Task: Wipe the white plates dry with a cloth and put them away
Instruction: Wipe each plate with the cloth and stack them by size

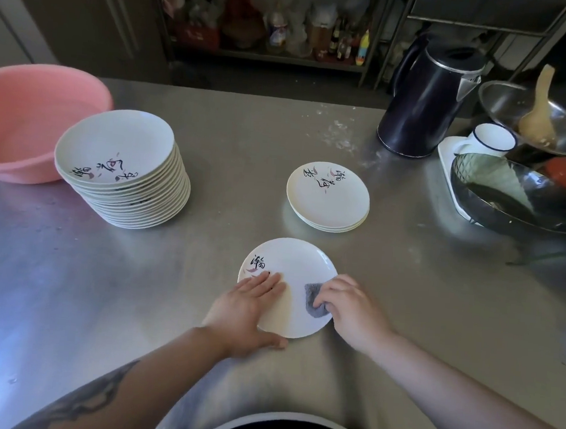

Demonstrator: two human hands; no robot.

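Now, a white plate [299, 266] near the counter's [247, 137] front edge is being wiped.
Stiff, glazed, likely slippery and breakable: left hand [247, 308] flat-fingered, thumb under the rim; right hand [345, 304] fingers bunched around the grey cloth [312, 301].

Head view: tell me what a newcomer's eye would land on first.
First the plate at the near middle of the steel table: the left hand lies flat on it while the right hand grips a grey cloth against it. Next, the tall plate stack on the left before a pink basin. A short plate pile sits mid-table, with a dark kettle behind it to the right.
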